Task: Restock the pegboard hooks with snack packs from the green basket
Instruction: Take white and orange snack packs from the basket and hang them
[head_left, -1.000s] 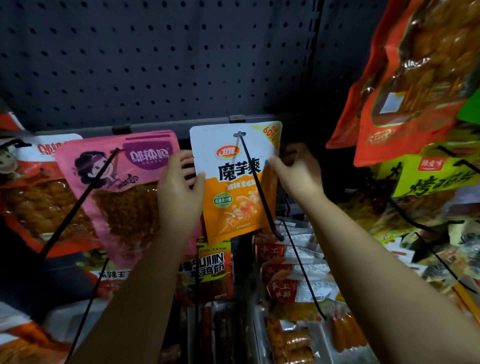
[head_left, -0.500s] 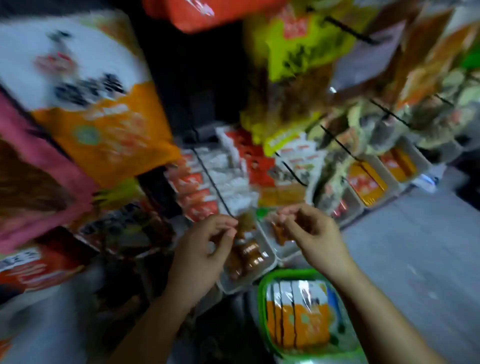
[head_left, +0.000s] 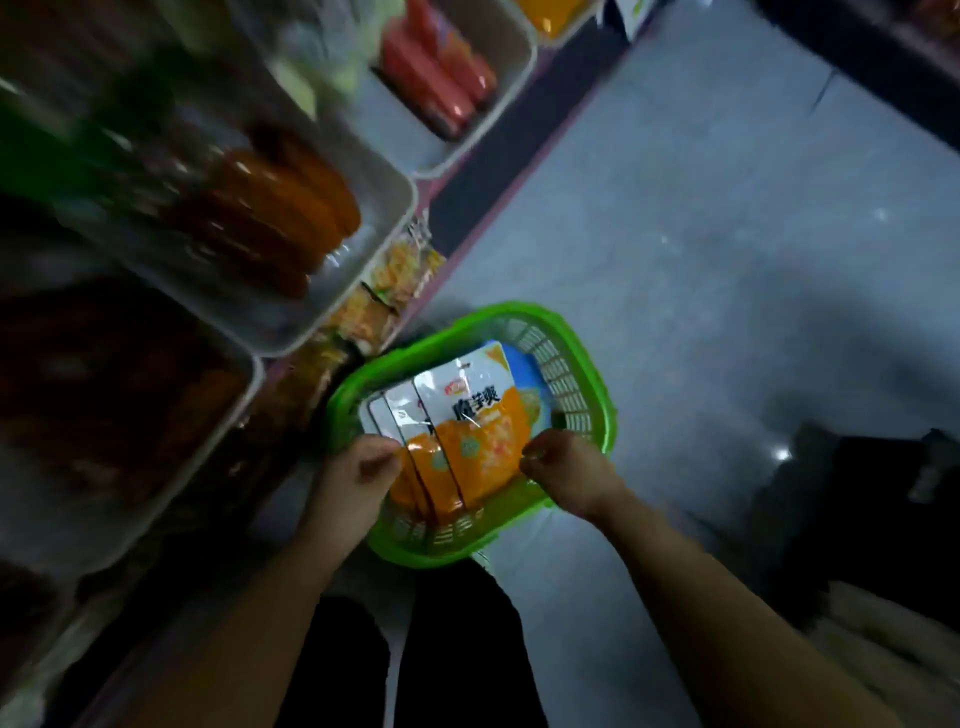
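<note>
A green basket (head_left: 582, 364) stands on the grey floor below me. It holds several white and orange snack packs (head_left: 467, 415) standing on edge, the front one facing up. My left hand (head_left: 358, 470) has its fingers curled on the lower left edge of the packs. My right hand (head_left: 566, 467) pinches the lower right corner of the front pack. Both forearms reach down from the bottom of the view. The pegboard and its hooks are out of view.
White shelf trays (head_left: 384, 218) with orange and red sausage packs fill the left side, and another tray (head_left: 498, 104) lies further back. Small yellow packs (head_left: 395, 280) hang along the shelf edge above the basket. My dark trouser legs (head_left: 405, 654) are below, and dark objects (head_left: 872, 499) sit at the right.
The view has swung down from the pegboard, where an orange pack was hung, to the basket. Both hands dropped from shelf height to the packs in the basket.
</note>
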